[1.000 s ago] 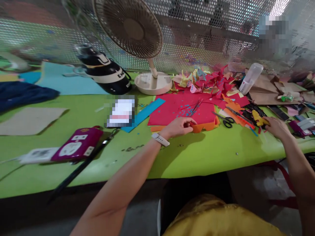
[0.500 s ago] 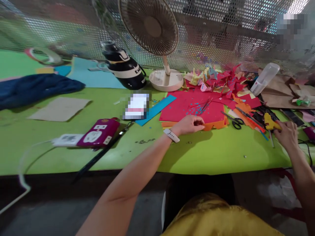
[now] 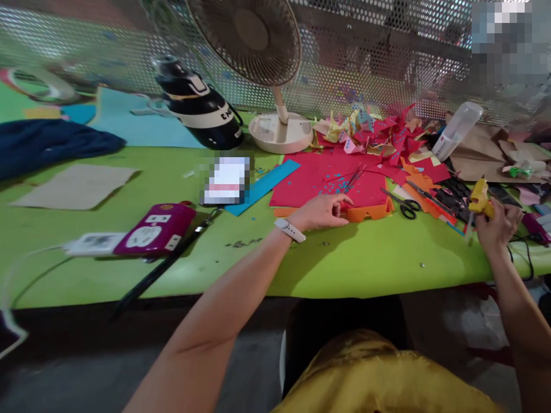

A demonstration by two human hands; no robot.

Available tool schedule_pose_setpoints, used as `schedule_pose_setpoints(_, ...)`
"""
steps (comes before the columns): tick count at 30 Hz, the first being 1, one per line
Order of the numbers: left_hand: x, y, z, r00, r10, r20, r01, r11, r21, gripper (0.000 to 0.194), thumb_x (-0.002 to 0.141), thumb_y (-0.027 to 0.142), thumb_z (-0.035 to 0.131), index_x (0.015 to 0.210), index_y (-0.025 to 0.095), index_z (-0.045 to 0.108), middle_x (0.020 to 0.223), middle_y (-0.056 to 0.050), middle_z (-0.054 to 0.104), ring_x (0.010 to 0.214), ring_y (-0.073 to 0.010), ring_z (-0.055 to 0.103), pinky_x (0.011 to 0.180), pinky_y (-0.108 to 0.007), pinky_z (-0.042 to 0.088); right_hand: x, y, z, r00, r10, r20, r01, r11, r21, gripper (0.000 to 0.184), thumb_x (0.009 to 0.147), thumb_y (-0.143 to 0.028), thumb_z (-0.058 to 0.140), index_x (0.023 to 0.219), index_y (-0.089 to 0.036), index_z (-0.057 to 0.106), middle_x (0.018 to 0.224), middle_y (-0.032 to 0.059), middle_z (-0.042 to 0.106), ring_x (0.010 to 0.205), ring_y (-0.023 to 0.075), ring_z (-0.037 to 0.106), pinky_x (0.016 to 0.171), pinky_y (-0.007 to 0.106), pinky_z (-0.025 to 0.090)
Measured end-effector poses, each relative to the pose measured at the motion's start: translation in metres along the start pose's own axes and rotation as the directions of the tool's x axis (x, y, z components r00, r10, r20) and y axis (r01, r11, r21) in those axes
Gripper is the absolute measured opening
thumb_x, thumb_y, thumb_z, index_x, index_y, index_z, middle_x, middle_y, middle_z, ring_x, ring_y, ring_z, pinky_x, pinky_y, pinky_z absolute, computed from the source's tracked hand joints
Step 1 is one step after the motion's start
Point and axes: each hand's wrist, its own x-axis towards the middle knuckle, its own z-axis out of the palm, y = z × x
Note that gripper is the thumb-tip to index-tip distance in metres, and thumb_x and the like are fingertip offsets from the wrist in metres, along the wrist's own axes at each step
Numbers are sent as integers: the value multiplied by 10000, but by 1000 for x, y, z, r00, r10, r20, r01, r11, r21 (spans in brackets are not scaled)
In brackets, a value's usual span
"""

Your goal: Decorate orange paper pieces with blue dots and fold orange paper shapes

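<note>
My left hand (image 3: 323, 211) rests at the front edge of the red paper (image 3: 297, 186), thumb and forefinger apart with a gap between them. Nothing shows in its fingers. An orange paper piece (image 3: 370, 212) with a jagged edge lies just right of the fingertips. Small blue bits (image 3: 338, 182) are scattered on the red paper beside thin metal tweezers (image 3: 354, 178). At the right, my right hand (image 3: 498, 225) is closed round a yellow hot glue gun (image 3: 478, 198), a pale stick pointing down from it. Black-handled scissors (image 3: 407, 207) lie between the hands.
Behind the red paper are a heap of folded paper scraps (image 3: 387, 135) and a fan (image 3: 282, 131). A black bottle (image 3: 204, 117), a phone (image 3: 226, 180), a blue strip (image 3: 267, 186) and a purple power strip (image 3: 155, 229) are on the left. A clear bottle (image 3: 457, 132) leans at right.
My right hand has raised the glue gun slightly off the table. My left thumb and forefinger have spread apart. The whole view has shifted a little to the right.
</note>
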Motion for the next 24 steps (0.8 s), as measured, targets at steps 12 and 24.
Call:
schedule_pose_setpoints(12,6,-10,-1,993,111,44,-99,970,-222,338,794,511,643,789,178,588,669,9,574,600,-121,497,567,-247,363,6,-125,-26,945,35,326,-326,209,922,372,611,-435,840,851,-218,656,808,19,713,800,214,690,671,329,575)
schedule_pose_setpoints(24,6,-11,4,990,75,122,-44,970,-240,332,793,495,689,852,178,613,650,18,572,585,-123,509,553,-247,363,-11,-212,-14,768,-455,451,-492,31,870,383,632,-487,853,865,-242,674,852,9,738,719,165,691,627,302,583)
